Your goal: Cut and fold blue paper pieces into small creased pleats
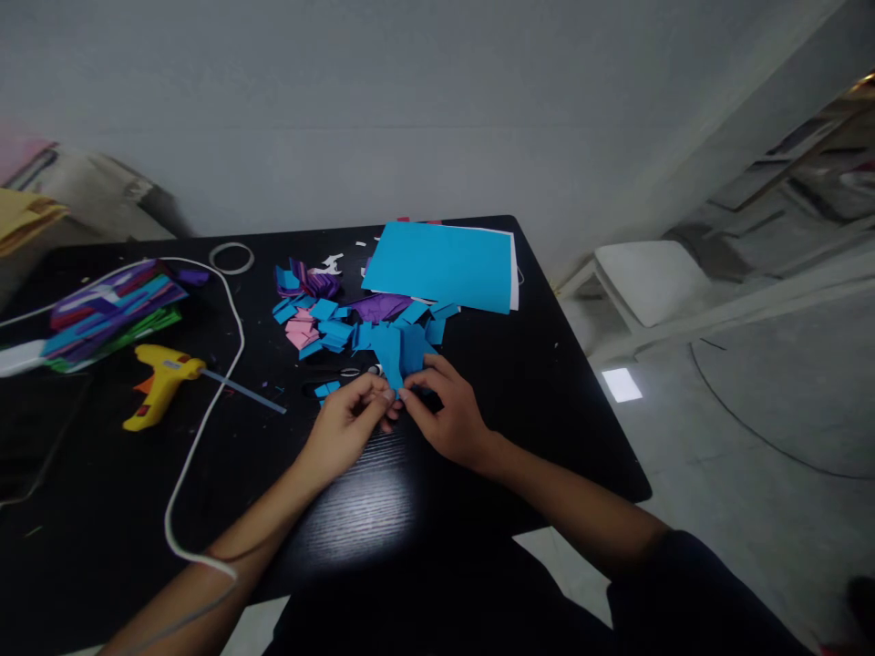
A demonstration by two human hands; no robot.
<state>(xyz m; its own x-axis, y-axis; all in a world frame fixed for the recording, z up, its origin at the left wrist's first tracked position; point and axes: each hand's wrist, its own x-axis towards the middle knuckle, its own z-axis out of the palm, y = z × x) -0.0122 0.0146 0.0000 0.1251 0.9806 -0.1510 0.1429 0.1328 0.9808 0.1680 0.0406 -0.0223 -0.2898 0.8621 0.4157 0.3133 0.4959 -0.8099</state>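
Both hands meet over the black table, pinching the lower end of a folded blue piece of paper. My left hand has its thumb and forefinger closed at the paper's bottom tip. From the other side, my right hand grips the same paper, thumb near the tip and fingers behind it. Just beyond lie several small folded blue paper pieces and some pink paper pieces. Scissors lie left of the paper, partly hidden. A small blue piece rests beside my left hand.
A blue sheet lies on white paper at the back. Left are a yellow glue gun with a glue stick, a white cable crossing my left forearm, a coloured paper bundle and a tape roll. A white stool stands right.
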